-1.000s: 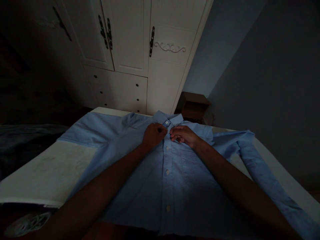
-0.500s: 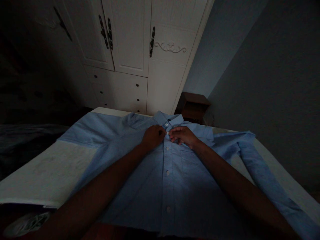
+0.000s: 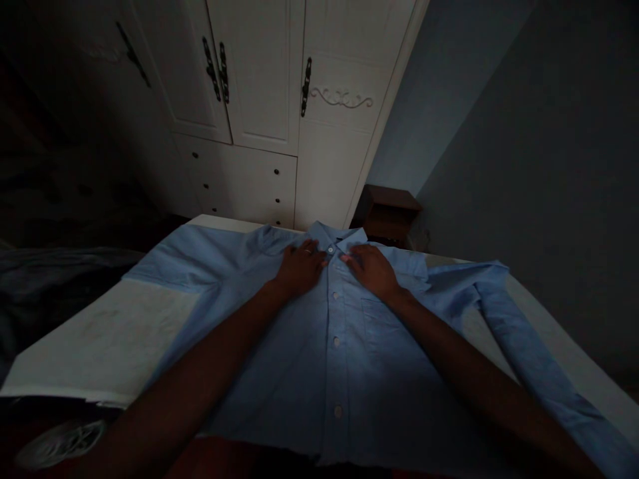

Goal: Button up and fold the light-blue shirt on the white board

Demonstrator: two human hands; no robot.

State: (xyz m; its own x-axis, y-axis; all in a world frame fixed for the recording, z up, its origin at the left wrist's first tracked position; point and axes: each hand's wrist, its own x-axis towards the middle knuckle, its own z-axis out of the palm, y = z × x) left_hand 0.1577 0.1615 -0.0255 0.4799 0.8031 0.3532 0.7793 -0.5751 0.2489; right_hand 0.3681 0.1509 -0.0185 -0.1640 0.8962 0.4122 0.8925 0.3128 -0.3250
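Note:
A light blue button-up shirt (image 3: 279,372) lies front side up, its collar (image 3: 352,241) at the far end. My left hand (image 3: 301,267) rests on the cloth just left of the button strip, fingers spread below the collar, a ring on one finger. On the other side my right hand (image 3: 372,269) lies on the shirt under the right collar point, fingers stretched out and holding nothing. A small white button (image 3: 330,250) shows between the hands. Several more buttons run down the strip toward me, and a chest pocket (image 3: 377,319) sits below my right hand.
The shirt is spread on a white table (image 3: 107,332), one sleeve (image 3: 529,339) trailing down the right side. Behind stand a white wardrobe (image 3: 264,80) with dark handles and a small brown cabinet (image 3: 392,203). A shoe (image 3: 62,442) shows at lower left, with dark cloth (image 3: 60,286) beyond the table.
My fingers have come off the second button, where both hands were pinching. The hands have moved slightly apart and up toward the collar, flattening onto the shirt.

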